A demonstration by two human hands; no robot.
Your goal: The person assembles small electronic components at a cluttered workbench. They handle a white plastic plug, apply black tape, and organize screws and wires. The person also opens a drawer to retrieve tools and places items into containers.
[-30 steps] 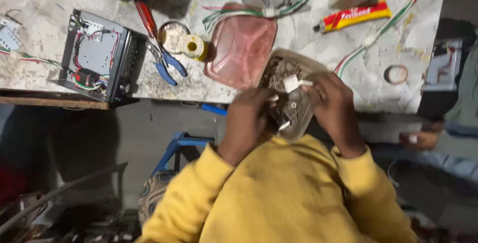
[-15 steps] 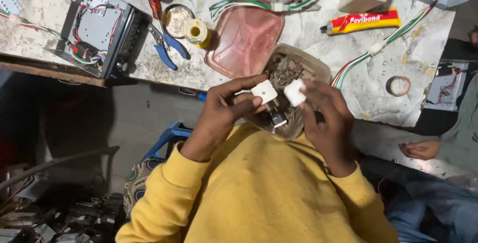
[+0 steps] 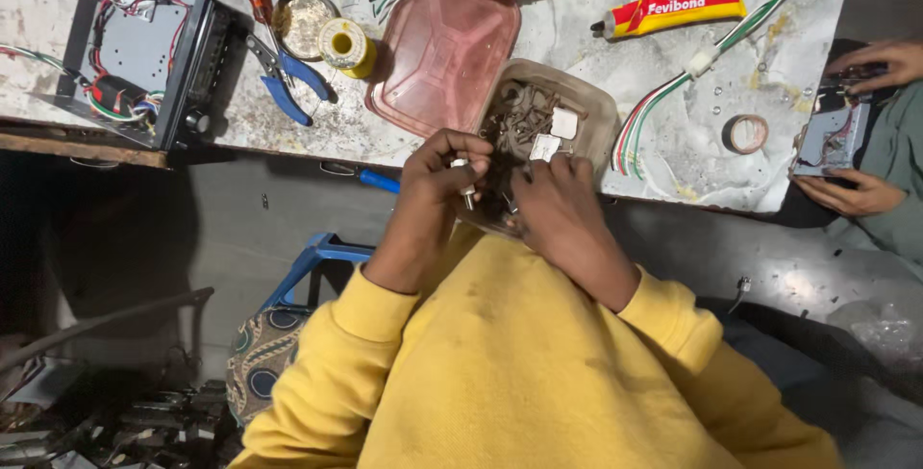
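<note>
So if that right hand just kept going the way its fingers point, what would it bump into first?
Most likely the small white blocks lying on the dark metal bits in the clear plastic tub. The right hand points up into that tub; past it lies bare worktop. Depth is hard to judge.

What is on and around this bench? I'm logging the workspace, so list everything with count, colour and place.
tub: one, clear, bench edge, holds dark small parts and two white pieces
lid: one, pink, left of tub
pliers: one, blue handles, left of lid
solder spool: one, yellow, beside pliers
tin: one, round, behind pliers
chassis: one, black and grey, wired, far left
glue tube: one, red and yellow, top right
wire looms: two, green, red, white, top and right
tape roll: one, pale, right
co-worker's hands: two, far right, on a grey part
stool: one, blue, under bench
left hand: pinches a small metal part
right hand: fingers in tub
</note>
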